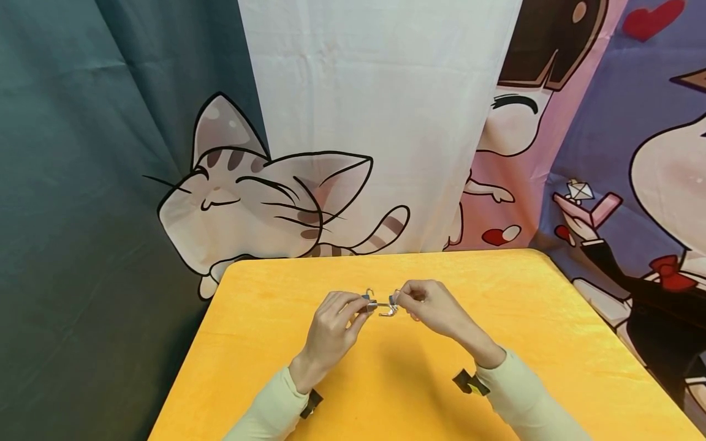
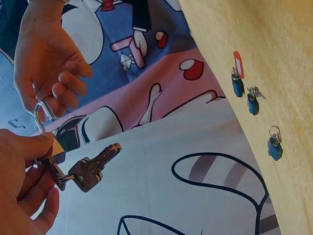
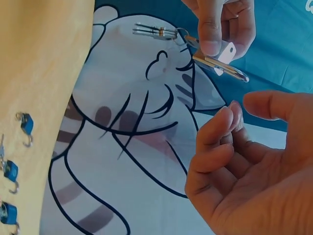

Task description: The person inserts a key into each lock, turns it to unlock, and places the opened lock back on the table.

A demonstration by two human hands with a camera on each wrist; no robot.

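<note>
My left hand [image 1: 333, 324] pinches a small padlock [image 2: 57, 151] between thumb and fingers, up above the table. The padlock's shackle [image 3: 226, 67] is open and points toward my right hand. From the lock's lower end hangs a ring with several keys [image 2: 92, 172], also seen as keys [image 3: 155, 31] in the right wrist view. My right hand [image 3: 249, 161] is just beyond the shackle's tip, fingers loosely bent, the thumb apart from them and nothing between. Part of the lock body is hidden behind the left fingers.
Three blue padlocks lie in a row on the yellow table [image 1: 276, 349]: one blue padlock [image 2: 237, 85] beside a red-framed tag [image 2: 238, 64], a middle blue padlock [image 2: 253, 105] and another blue padlock [image 2: 275, 148]. A printed curtain [image 1: 375, 92] hangs behind the table.
</note>
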